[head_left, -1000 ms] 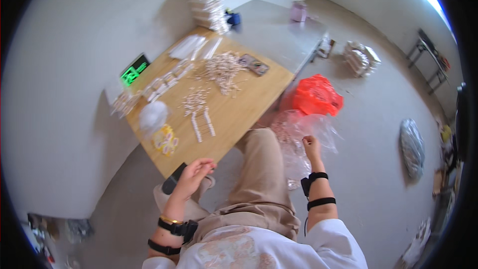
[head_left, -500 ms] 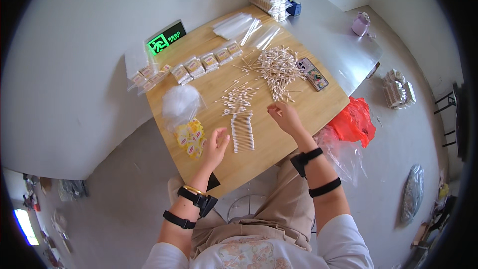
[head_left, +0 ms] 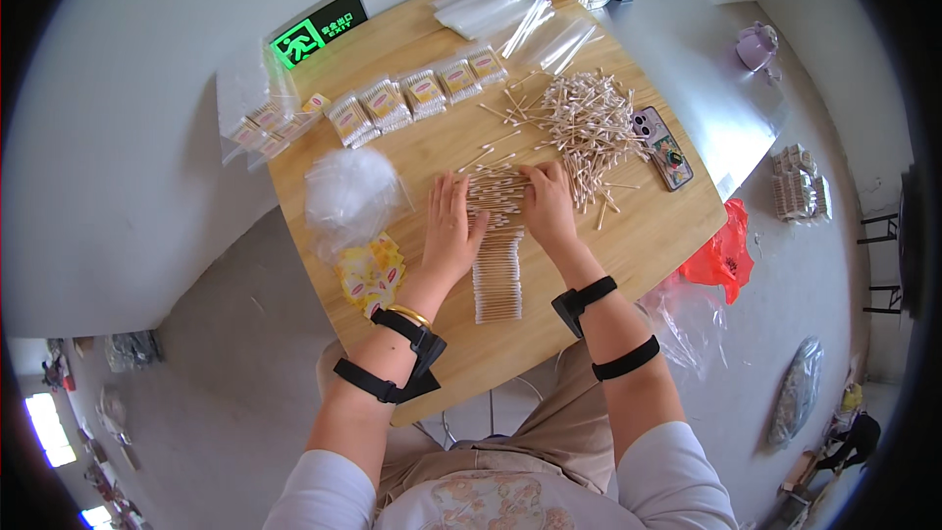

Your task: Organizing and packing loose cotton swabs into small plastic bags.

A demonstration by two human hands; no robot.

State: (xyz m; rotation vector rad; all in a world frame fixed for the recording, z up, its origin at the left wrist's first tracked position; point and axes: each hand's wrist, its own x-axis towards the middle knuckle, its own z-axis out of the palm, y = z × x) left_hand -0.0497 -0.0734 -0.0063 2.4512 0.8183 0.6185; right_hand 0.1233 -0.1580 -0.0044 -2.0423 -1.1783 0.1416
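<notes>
Loose cotton swabs [head_left: 497, 191] lie in a rough bunch between my two hands. My left hand [head_left: 451, 231] is open, its fingers stretched along the left ends of the bunch and its thumb apart. From the other side my right hand [head_left: 550, 204] is closed, with bent fingers and thumb on the right ends of the same swabs. Just nearer to me is a neat row of cotton swabs [head_left: 497, 280], laid side by side. A large heap of cotton swabs [head_left: 592, 123] spreads beyond my right hand.
Filled swab packs [head_left: 424, 93] line the table's far left side. Clear bags [head_left: 351, 191] and yellow labels [head_left: 371, 273] lie left of my hands. A phone [head_left: 663, 149] is by the heap, clear sleeves [head_left: 481, 6] farther back. A red plastic bag [head_left: 721, 253] hangs near the right edge.
Both hands have moved forward and closer together, from beside the neat row to either end of the loose bunch. The view has shifted slightly.
</notes>
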